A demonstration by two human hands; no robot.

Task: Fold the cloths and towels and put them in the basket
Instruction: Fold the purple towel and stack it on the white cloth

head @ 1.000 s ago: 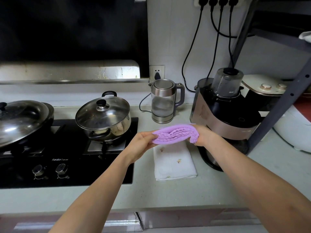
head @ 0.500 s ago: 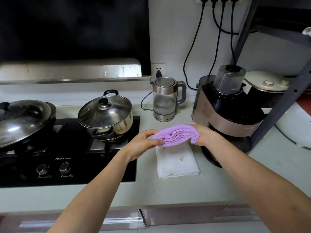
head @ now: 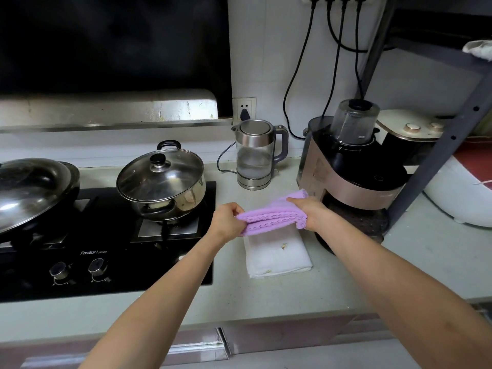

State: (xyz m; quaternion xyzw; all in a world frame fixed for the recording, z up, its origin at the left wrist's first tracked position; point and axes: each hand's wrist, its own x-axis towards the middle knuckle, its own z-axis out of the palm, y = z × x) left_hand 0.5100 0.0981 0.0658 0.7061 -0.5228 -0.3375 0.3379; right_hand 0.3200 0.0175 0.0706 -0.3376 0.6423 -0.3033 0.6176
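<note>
A folded purple cloth with wavy edges is held in the air between both hands, just above the counter. My left hand grips its left end with curled fingers. My right hand pinches its right end, thumb on top. Under them a folded white towel with small yellowish specks lies flat on the counter. No basket is in view.
A black gas hob carries a lidded steel pot and a wok on the left. A glass kettle stands behind the cloths. A blender machine and a grey rack post stand at the right.
The purple cloth has been pulled straighter and lowered a little toward the white towel. My left hand now grips its left end more tightly.
</note>
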